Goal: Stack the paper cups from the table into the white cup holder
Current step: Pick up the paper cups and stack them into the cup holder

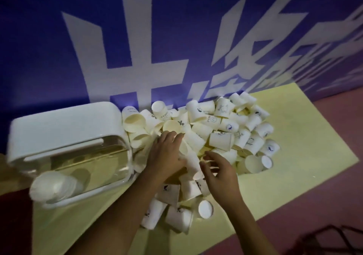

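Observation:
A big heap of white paper cups with small blue prints lies on the pale yellow table. The white cup holder with a clear front stands at the left, and a nested row of cups pokes out of its near end. My left hand is closed around a short stack of cups in the middle of the heap. My right hand hovers just right of that stack with its fingers spread, fingertips at the stack's lower end.
A blue wall banner with large white characters rises right behind the table. Reddish floor shows to the right, with a dark metal frame at the bottom right corner. More cups lie near the table's front.

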